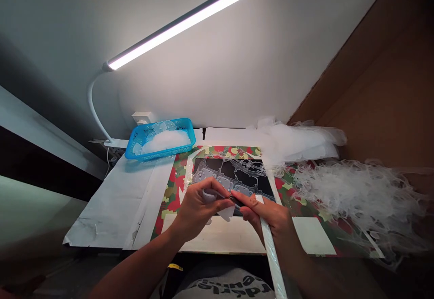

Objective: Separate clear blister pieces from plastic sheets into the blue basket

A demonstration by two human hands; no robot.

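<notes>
My left hand (pixel 200 206) pinches a thin translucent plastic piece (pixel 228 213), part of which curls up inside the fingers. Close against it, my right hand (pixel 267 211) is closed on a thin dark metal tool (pixel 235 200), its tip at the plastic. A long white wrapped strip (pixel 270 247) runs back over the right hand toward my body; whether it belongs to the tool I cannot tell. Under both hands lies a dark panel (pixel 230 168) bearing a translucent sheet with rounded cut-out shapes, several of them vacant.
A blue basket (pixel 159 154) at the back left holds translucent pieces. Stacked clear sheets (pixel 301 143) lie at the back right, with a tangled heap of plastic scrap (pixel 359 195) before them. A lit lamp (pixel 186 21) hangs overhead. Cardboard (pixel 379 82) stands at right.
</notes>
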